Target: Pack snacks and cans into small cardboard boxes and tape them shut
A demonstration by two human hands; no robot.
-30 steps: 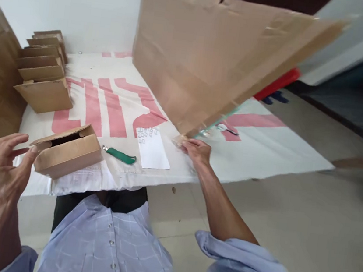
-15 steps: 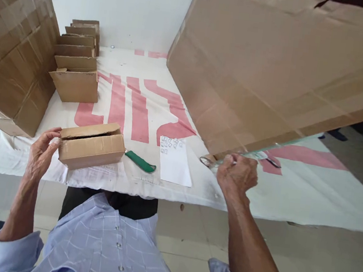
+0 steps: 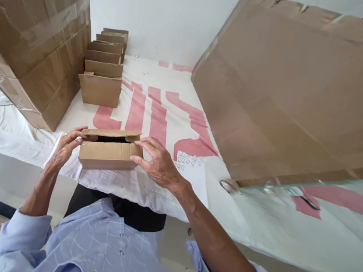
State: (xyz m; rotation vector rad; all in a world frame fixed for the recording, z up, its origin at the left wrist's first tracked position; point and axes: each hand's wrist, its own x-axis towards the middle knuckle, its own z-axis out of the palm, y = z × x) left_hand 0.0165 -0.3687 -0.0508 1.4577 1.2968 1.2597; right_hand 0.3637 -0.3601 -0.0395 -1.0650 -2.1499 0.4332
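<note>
A small cardboard box (image 3: 109, 156) lies near the table's front edge, its top flap slightly raised over a dark gap. At its left end, my left hand (image 3: 67, 145) grips the corner between thumb and fingers. My right hand (image 3: 158, 162) grasps the opposite end, fingers along the top edge and thumb against the front. A sheet of paper (image 3: 196, 179) with small drawn marks lies partly behind my right forearm. The green-handled tool beside the box is almost wholly covered by my right hand.
Taped cartons (image 3: 49, 62) are stacked at the left. Several small open boxes (image 3: 99, 90) stand in a row beside them. A large cardboard carton (image 3: 292, 96) leans over the right side, with a clear tape roll (image 3: 228, 186) at its lower corner. White cloth with red print covers the table.
My right hand has left the clear tape by the large carton and come left onto the small box's right end. My left hand stays on the box. The view has shifted left.
</note>
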